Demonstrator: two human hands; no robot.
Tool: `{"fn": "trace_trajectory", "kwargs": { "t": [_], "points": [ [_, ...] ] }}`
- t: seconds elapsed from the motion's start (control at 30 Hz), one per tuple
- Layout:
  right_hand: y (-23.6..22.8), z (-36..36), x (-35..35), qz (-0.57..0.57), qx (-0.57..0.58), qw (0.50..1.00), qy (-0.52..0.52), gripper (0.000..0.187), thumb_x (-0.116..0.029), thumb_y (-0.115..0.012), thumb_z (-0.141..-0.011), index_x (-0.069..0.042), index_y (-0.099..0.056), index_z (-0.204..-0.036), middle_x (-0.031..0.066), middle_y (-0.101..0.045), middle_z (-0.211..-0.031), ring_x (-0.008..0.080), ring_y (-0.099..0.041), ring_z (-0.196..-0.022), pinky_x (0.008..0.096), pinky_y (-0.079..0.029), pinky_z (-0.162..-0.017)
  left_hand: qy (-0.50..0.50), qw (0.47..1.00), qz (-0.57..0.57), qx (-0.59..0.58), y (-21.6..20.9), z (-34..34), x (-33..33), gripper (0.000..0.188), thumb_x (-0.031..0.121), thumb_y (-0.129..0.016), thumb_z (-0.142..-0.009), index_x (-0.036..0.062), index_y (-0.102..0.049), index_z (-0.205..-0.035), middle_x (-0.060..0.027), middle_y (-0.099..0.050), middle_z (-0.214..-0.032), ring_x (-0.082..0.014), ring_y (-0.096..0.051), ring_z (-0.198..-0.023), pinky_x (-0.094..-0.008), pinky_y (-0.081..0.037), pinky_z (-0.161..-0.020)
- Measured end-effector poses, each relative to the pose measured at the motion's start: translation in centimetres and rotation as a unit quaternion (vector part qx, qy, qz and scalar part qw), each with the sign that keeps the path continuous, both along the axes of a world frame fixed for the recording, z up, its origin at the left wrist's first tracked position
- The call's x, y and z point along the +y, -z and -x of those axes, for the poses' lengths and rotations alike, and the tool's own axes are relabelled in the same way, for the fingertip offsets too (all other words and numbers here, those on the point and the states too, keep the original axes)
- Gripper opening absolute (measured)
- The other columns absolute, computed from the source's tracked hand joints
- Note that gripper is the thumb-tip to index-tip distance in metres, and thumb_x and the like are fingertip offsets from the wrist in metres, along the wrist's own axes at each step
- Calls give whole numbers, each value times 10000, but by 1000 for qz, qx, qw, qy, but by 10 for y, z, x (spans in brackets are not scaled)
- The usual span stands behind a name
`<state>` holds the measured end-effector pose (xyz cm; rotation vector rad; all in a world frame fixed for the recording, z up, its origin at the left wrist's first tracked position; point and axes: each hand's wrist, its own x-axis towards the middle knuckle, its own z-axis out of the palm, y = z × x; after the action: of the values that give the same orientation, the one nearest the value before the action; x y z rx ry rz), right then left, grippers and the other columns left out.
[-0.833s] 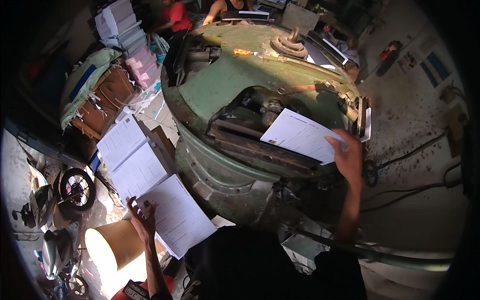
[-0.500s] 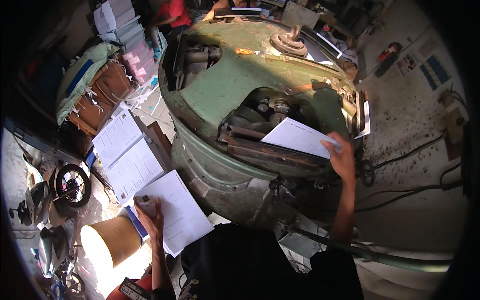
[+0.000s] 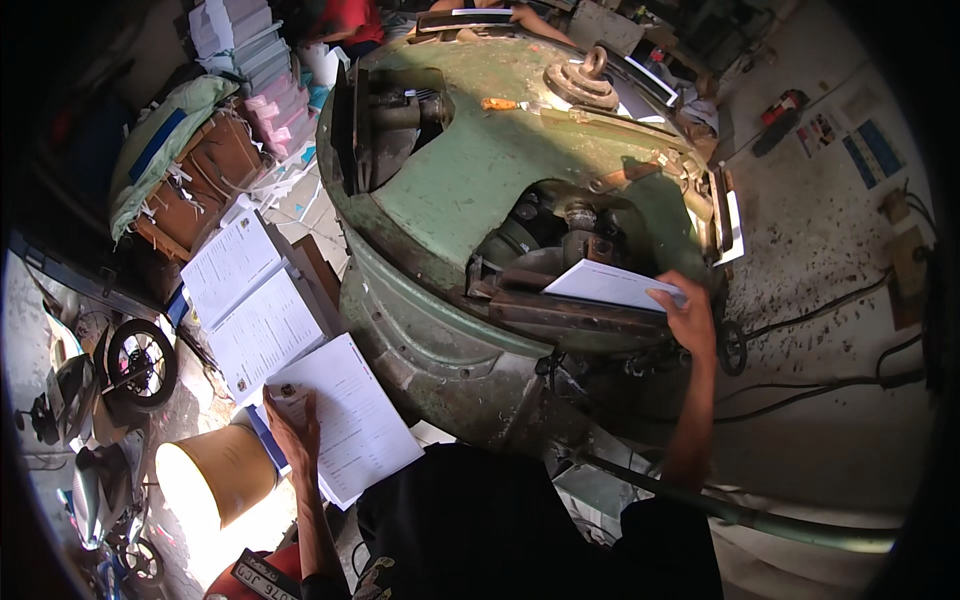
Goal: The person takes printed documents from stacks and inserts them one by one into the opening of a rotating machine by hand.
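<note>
My right hand pinches the right end of a white paper block, thumb on top. The block stands on edge in a dark metal clamp on the rim of a large green round machine. To the left, my left hand grips the upper left corner of a stack of printed sheets, thumb across the top page. That stack lies at an angle beside two more printed stacks, a middle one and a far one. The fingertips under the corner are hidden.
A yellow-brown cylinder stands below the stacks, near parked motorbikes. Behind are a cloth-covered brown bundle and tall paper piles. A green bar crosses at lower right. Other people work at the machine's far side.
The near clamp and its paper block have shifted right, and less of the block shows above the clamp. My right hand moved slightly right with it. My left hand stays on its stack.
</note>
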<state>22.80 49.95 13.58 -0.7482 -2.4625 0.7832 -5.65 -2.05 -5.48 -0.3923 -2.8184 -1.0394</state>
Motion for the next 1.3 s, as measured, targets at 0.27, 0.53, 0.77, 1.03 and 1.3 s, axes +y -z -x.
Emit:
{"fn": "trace_trajectory", "kwargs": {
  "t": [0.27,0.53,0.77,1.03,1.3],
  "points": [
    [0,-2,1,32,-16,999,-4,135,-79,-696,-884,22,-632,-946,65,-656,-805,109,-583,-811,286,-469,-772,-4,1000,1,3,7,1,-6,829,305,-754,-851,-53,-319,-1459,-324,-491,-1364,-480,-515,-1219,-498,-424,-1029],
    [-1,-1,4,24,-44,999,20,144,-75,-711,-868,17,-647,-958,75,-665,-830,118,-587,-835,296,-465,-793,-13,999,-21,-21,-6,1,2,818,290,-760,-840,-43,-334,-1454,-330,-509,-1341,-481,-521,-1214,-497,-421,-1035],
    [-6,3,-2,-234,-31,972,-6,195,-141,-763,-821,-11,-686,-944,139,-688,-845,283,-654,-823,366,-475,-690,-23,999,-30,4,-4,-1,3,797,284,-759,-837,-43,-355,-1441,-330,-519,-1331,-483,-526,-1212,-496,-425,-1033],
    [-9,14,-24,-92,-71,988,104,300,-212,-815,-787,21,-707,-942,176,-687,-854,329,-668,-817,401,-513,-711,-62,997,-29,17,-5,-6,6,754,308,-771,-832,-27,-415,-1406,-316,-559,-1306,-468,-560,-1195,-493,-457,-1011],
    [1,22,-42,-50,4,989,136,375,-285,-864,-742,30,-698,-860,172,-666,-758,298,-647,-709,386,-498,-639,-53,997,-38,39,1,-1,7,756,328,-765,-845,-24,-408,-1411,-314,-561,-1314,-460,-570,-1188,-493,-462,-1009]
  ]
}}
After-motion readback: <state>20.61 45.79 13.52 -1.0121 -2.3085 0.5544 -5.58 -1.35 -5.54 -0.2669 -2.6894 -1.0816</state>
